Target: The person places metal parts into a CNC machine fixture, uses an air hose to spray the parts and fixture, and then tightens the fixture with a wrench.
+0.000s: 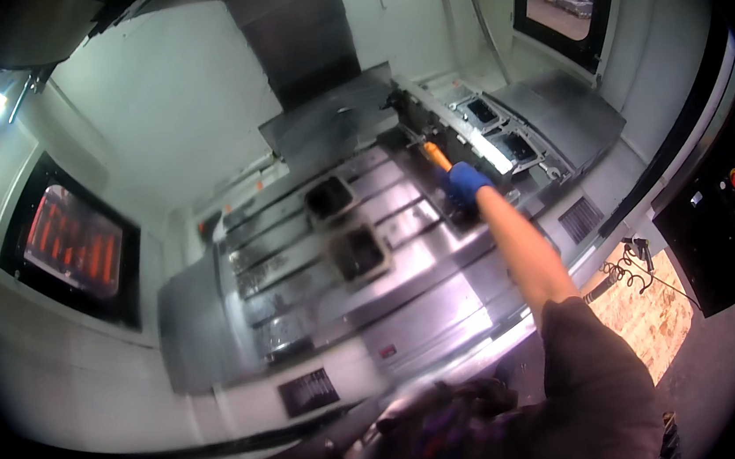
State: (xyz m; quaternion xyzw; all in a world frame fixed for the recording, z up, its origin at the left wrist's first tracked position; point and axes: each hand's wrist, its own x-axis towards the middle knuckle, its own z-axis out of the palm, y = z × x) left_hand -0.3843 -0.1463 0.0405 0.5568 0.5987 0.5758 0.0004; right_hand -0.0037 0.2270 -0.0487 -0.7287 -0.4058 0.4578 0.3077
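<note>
My right hand (467, 183), in a blue glove, is stretched far out over the right part of a slotted metal machine table (399, 189). Its fingers are closed round an orange stick-like tool (436, 155); the kind is too small and blurred to tell. The tool points away from me, close to a long metal fixture bar (464, 127). Just right of the bar lie metal frame-like parts (514, 146) with dark openings. A wrench-like tool (549, 171) lies at their near end. My left hand is out of the picture.
Two open-topped rectangular blocks (382, 263) stand mid-table. Pale enclosure walls (169, 98) with windows (77, 244) surround the table. A machine head (21, 33) hangs at upper left. On the right are a black control panel (729, 212) and a coiled hose (627, 273).
</note>
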